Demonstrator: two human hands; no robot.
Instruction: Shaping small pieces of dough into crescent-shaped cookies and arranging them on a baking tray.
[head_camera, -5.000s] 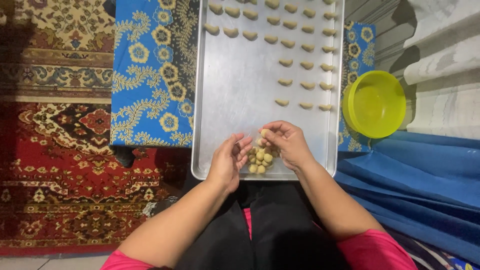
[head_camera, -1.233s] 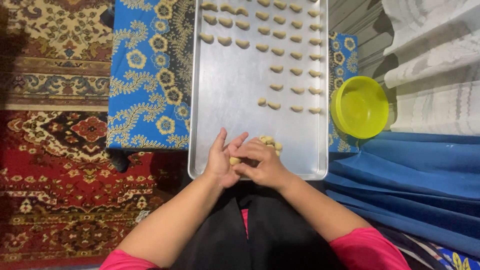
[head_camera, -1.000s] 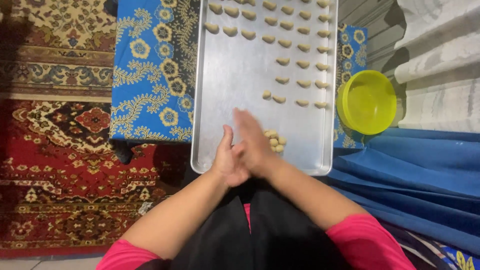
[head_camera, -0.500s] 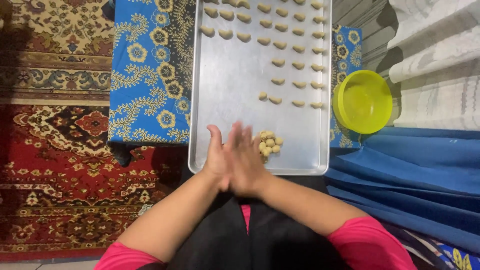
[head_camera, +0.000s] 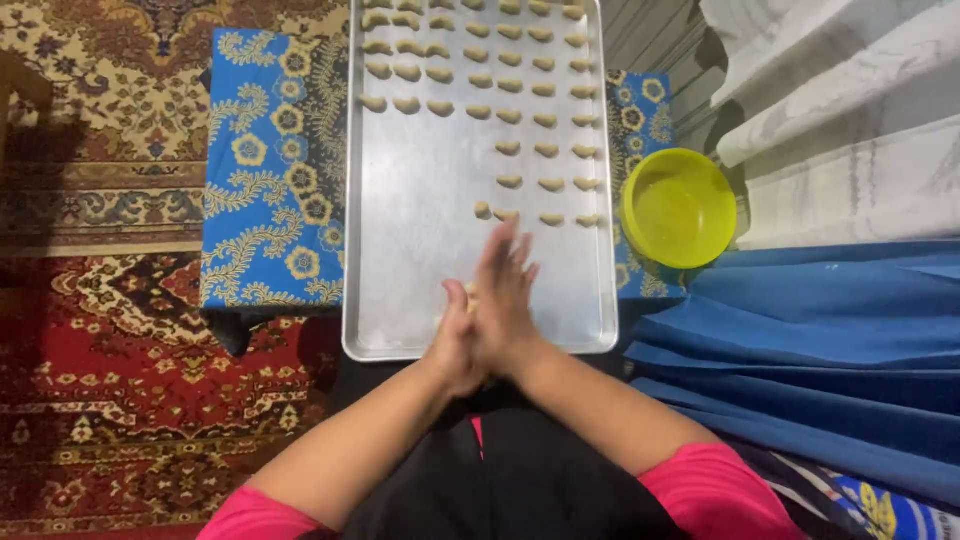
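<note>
My left hand (head_camera: 450, 345) and my right hand (head_camera: 505, 300) are pressed palm to palm over the near end of a long metal baking tray (head_camera: 420, 200). The right hand lies on top with its fingers stretched toward the far end. A small pale dough piece (head_camera: 469, 293) peeks out between the palms by the left thumb. Rows of small curved dough pieces (head_camera: 510, 85) fill the far and right parts of the tray. The nearest of them (head_camera: 483, 210) lies just beyond my fingertips. The little pile of dough balls is hidden under my hands.
A yellow plastic bowl (head_camera: 678, 208) stands to the right of the tray. The tray rests on a blue patterned cloth (head_camera: 270, 170) over a red carpet (head_camera: 120, 350). Blue fabric (head_camera: 820, 340) and white fabric (head_camera: 850, 120) lie at the right.
My hands left the pile of dough balls and came together flat. The right palm has slid forward over the left, and one more shaped piece lies in the last row.
</note>
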